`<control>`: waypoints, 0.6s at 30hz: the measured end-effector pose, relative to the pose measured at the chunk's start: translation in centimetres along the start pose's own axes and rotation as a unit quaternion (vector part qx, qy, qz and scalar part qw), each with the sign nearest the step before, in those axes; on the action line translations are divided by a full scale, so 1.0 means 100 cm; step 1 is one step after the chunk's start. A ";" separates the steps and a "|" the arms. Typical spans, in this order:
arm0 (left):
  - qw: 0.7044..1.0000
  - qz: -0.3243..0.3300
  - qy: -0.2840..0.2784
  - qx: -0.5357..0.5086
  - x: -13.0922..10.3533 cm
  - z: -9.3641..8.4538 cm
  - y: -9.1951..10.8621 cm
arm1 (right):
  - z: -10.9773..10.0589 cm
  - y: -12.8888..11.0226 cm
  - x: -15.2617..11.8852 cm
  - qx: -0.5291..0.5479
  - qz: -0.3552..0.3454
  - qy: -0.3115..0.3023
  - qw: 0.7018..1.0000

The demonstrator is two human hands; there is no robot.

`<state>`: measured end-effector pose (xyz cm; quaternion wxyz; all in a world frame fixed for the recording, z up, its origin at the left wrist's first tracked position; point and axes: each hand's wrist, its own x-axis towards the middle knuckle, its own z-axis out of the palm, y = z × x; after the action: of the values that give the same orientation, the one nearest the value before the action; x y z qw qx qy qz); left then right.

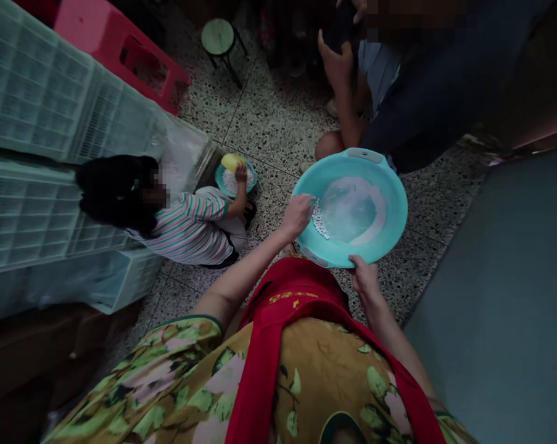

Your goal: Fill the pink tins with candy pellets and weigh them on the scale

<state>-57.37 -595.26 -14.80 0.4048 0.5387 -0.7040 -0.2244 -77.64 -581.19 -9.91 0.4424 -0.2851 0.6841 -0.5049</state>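
Observation:
A turquoise plastic basin [396, 213] is in front of me, above the speckled floor. My left hand [299, 214] is closed on its left rim. The thumb of my right hand [365, 275] lies over the near rim, and its fingers, partly hidden, hold the basin from below. Small white balls [321, 223] lie bunched inside along the left wall, beside my left fingers. White powder [375, 209] coats the bottom in a smeared ring.
At the left a crouching person [190, 228] holds a yellow scoop-like thing [232, 162] over a small turquoise bowl [255, 180] of white balls. Another person's hand [336, 61] is beyond my basin. Stacked plastic crates [33, 80], a red stool [88, 37], a round stool [218, 37] and a grey surface [504, 296] stand around.

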 end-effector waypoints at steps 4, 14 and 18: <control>0.968 0.069 -0.165 0.174 0.036 0.017 0.005 | 0.004 -0.002 0.000 -0.004 -0.031 0.054 0.998; 0.962 0.020 -0.197 0.187 -0.006 0.024 0.017 | 0.019 0.002 0.014 0.011 -0.080 0.029 0.996; 0.957 0.015 -0.218 0.194 -0.009 0.023 0.023 | 0.023 0.001 0.017 -0.004 -0.088 0.031 0.996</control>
<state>-60.49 -593.97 -14.63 0.1332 0.5342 -0.8130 -0.1894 -76.35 -583.54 -10.78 0.3734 -0.3302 0.6721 -0.5476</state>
